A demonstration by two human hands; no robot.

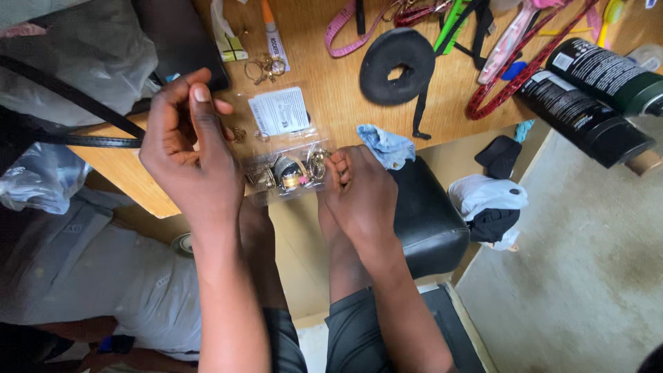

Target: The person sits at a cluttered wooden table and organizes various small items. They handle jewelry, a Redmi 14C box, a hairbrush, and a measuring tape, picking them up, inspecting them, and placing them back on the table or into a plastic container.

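My left hand (188, 148) pinches the top left edge of a small clear plastic bag (282, 145) that has a white label and holds several gold-coloured rings and clasps. At the bag's lower right corner my right hand (360, 193) grips it, fingers curled by the metal pieces (293, 173). The bag hangs just over the front edge of a wooden table (331, 90).
On the table lie a black foam ring (397, 55), loose gold rings (266, 67), a glue tube (275, 38), pink and red straps, two dark cans (587, 114) and a black strap (76, 103). A black stool (428, 217), blue cloth (387, 146) and bags sit below.
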